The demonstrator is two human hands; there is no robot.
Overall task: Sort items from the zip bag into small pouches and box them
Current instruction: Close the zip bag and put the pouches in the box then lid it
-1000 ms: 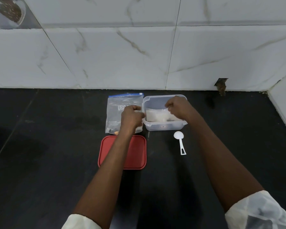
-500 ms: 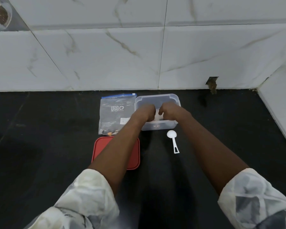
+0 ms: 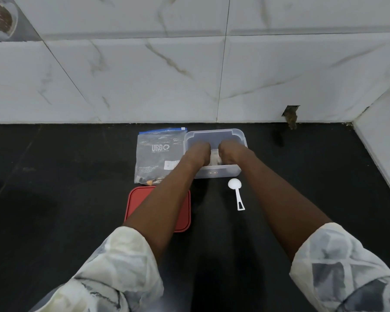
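**The pouch is going down into the box**

The left hand (image 3: 197, 154) and the right hand (image 3: 231, 154) are reaching down inside the clear box (image 3: 214, 132). They are sitting side by side, almost touching. Both hands are curling their fingers like fists. The small pouch (image 3: 214, 157) is peeking out white between them. Each hand seems to be gripping one end of it, but the fingertips are hiding under the knuckles, so that part is my guess.

A second ago the hands were holding the pouch up over the box, with the left hand out past the box's left edge. Then they were coming together. Now they are sitting low in the box, so the pouch is getting tucked in. I am thinking this pouch is nearly boxed, and only the letting go is missing.

The zip bag (image 3: 159, 154) is lying flat just left of the box, right against it. A few small things are showing in its near corner, so more sorting is likely waiting. The red lid (image 3: 136, 206) is lying nearer the person, partly under the left arm, so the box is staying open for now. The white spoon (image 3: 235, 188) is lying in front of the box, a little to the right. Everything is resting on the black counter (image 3: 54, 176).
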